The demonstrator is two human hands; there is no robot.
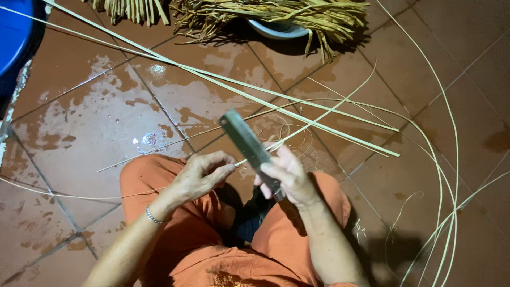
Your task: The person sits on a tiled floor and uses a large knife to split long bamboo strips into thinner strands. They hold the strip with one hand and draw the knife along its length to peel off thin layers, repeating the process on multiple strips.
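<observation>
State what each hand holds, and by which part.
The right hand grips a flat grey blade at its lower end, the tip pointing up and away. The left hand pinches a thin pale strip near its end, beside the blade.

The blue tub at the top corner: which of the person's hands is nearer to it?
Left. The left hand lies below and right of the blue tub; the right hand is farther right.

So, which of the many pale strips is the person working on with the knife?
The thin strip pinched in the left hand, running under the knife blade held by the right hand. The others lie loose on the wet floor.
</observation>
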